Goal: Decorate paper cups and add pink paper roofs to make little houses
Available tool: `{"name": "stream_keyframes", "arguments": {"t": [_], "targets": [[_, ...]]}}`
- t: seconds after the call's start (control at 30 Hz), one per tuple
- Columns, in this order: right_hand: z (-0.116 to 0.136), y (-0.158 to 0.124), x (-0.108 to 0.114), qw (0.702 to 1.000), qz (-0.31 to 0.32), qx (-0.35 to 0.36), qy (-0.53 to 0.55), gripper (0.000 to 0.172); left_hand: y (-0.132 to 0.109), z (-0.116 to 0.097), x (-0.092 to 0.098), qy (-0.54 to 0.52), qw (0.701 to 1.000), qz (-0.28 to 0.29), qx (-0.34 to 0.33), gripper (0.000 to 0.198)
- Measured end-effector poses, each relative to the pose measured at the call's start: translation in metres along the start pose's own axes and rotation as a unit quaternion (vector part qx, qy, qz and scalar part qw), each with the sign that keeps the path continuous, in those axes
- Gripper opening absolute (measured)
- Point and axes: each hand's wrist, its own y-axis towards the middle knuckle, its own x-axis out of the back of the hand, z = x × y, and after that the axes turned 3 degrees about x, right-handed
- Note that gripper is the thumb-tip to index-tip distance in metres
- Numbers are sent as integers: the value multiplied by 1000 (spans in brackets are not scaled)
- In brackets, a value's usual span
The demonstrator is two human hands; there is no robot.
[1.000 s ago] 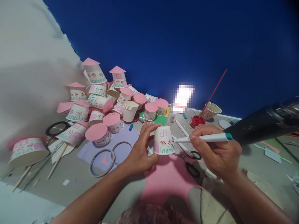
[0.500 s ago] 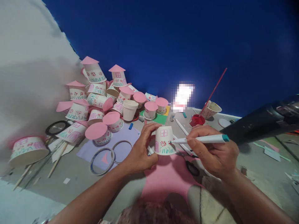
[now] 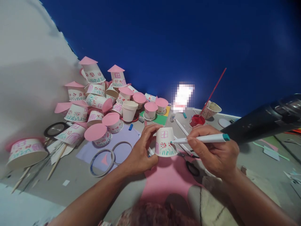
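Note:
Upside down in my left hand point(image 3: 144, 150) is a white paper cup point(image 3: 165, 138), gripped at its left side between thumb and fingers. A purple window and door, red flowers and green grass strokes are drawn on it. My right hand point(image 3: 213, 149) pinches a white felt-tip marker point(image 3: 204, 139) with a teal end, held nearly level. The marker's green tip meets the cup's right side by the red flowers. Below the cup lies a pink paper sheet point(image 3: 162, 182) with rounded cut-outs.
Several decorated cups with pink paper roofs point(image 3: 95, 131) are piled at left, by a stack of plain cups point(image 3: 130, 110). Tape rolls point(image 3: 102, 162) lie on purple paper point(image 3: 87, 150). A red glue pot point(image 3: 197, 120) with a stick stands behind my right hand; a dark cylinder point(image 3: 261, 119) juts in at right.
The view has shifted very slightly. Both hands keep their grip, and the marker tip stays at the cup's right side, with only small movement.

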Motion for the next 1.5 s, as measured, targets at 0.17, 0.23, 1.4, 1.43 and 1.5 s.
{"name": "stream_keyframes", "arguments": {"t": [0.17,0.23,1.4,1.43,1.5], "targets": [[-2,-1,-4,1000,12,2,10,12,0,0,-1,-14,1000,3,5,89],[-2,0,-4,1000,15,5,9,12,-1,0,-1,-17,1000,3,5,90],[-1,1,1,1000,5,-7,13,12,0,-3,-3,-102,993,6,57,87],[-1,0,1,1000,8,-5,17,11,0,-3,-3,-102,993,7,57,88],[-1,0,1,1000,14,-4,23,11,0,-2,-2,-103,993,8,56,88]]}}
